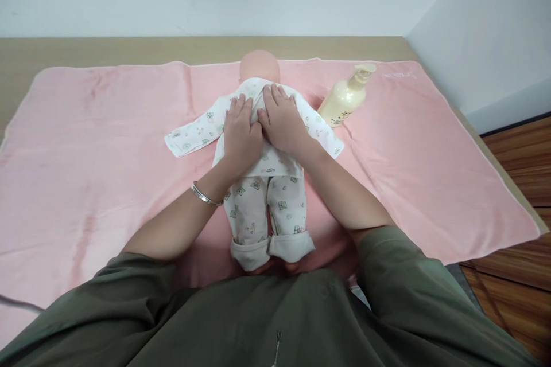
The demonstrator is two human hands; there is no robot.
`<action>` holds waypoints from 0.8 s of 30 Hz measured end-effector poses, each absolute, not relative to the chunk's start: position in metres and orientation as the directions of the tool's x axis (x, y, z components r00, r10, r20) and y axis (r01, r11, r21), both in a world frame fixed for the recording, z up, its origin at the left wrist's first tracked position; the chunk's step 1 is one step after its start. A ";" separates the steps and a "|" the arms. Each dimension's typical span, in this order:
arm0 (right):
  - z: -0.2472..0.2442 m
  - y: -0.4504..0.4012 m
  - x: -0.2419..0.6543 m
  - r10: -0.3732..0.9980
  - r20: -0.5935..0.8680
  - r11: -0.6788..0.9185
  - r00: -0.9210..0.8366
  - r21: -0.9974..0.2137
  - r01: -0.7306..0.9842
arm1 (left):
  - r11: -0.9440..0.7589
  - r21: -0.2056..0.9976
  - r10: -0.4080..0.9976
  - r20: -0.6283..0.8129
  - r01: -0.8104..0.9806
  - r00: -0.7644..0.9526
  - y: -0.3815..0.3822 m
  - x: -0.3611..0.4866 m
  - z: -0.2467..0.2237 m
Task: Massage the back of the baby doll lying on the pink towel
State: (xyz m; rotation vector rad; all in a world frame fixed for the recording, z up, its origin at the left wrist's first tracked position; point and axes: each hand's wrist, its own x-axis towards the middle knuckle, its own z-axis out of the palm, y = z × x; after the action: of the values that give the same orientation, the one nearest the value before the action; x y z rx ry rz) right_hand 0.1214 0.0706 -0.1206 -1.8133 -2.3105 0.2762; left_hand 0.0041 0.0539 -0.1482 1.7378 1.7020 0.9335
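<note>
A baby doll [259, 65] lies face down, its head toward the wall and its feet toward me. It wears a white printed top [278, 166] and matching trousers [286, 202] with turned-up cuffs. My left hand [241, 135] rests flat on the left side of the doll's upper back, fingers stretched out. Beside it, my right hand [282, 119] lies flat on the right side of the back, its fingers pointing up toward the shoulders. Both palms press on the cloth of the top and hold nothing. The doll's face is hidden.
A pale yellow pump bottle [344, 100] leans to the right of the doll, by its right sleeve. Under everything spreads a pink blanket [120, 143] on a wooden table [129, 50]. A wall stands behind; a grey cable [19, 303] crosses the lower left.
</note>
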 end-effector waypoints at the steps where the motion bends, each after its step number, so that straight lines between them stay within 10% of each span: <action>1: -0.118 0.063 0.118 0.974 0.035 0.224 -0.222 -0.240 0.945 | -0.059 0.791 0.993 0.108 0.609 -0.044 0.059 0.000 -0.151; 24: -0.118 0.058 0.120 0.962 0.031 0.267 -0.270 -0.290 0.919 | -0.157 0.801 0.983 0.181 0.578 0.016 0.089 -0.023 -0.167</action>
State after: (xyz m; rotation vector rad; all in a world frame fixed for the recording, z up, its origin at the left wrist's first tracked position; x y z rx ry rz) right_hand 0.1204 0.0575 -0.1182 -1.7603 -2.3325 0.3185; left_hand -0.0234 0.0895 -0.1674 1.7807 1.5943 1.0173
